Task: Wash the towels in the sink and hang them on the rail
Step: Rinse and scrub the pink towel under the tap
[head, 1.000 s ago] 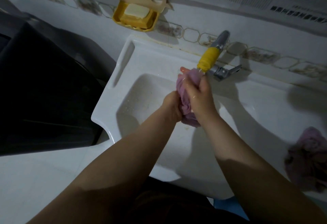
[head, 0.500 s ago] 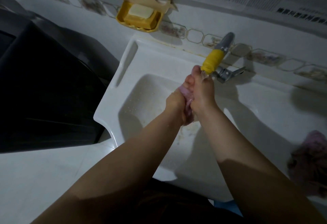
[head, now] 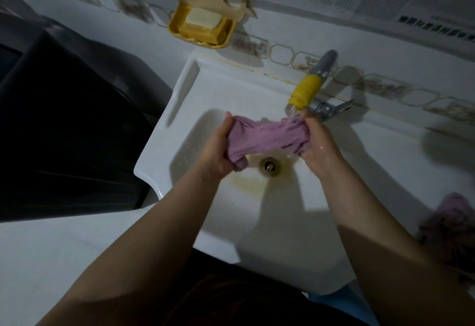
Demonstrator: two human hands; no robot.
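**me:** Purple towel (head: pixel 267 138) is stretched out between my two hands over the white sink (head: pixel 180 99) basin, right above the drain (head: pixel 268 166). My left hand (head: pixel 218 150) has its fingers curled round the left end, and my right hand (head: pixel 316 138) is bunched round the right end, just under the yellow-sleeved tap (head: pixel 305 90). Water is running onto the cloth close to my right hand. Second towel (head: pixel 452 217) sits crumpled on the sink's right ledge, well apart from the basin.

**reply:** So you're mid-rinse? Looks like only the right end is getting the stream.

**me:** Yeah, that's my read too. I reckon the trick is to feed the cloth sideways under the water so the whole length gets wet, not just that one end.

**reply:** Keep it low in the basin or it'll splash out over the near rim. Then rub the two ends against each other and twist in opposite directions to wring it.

**me:** Makes sense. Soap (head: pixel 203 21) is in the yellow dish (head: pixel 226 40) on the far wall if it needs it. I can't see the rail from here, so hanging is a long way off, and the other towel looks unwashed to me, though it's dim over there.
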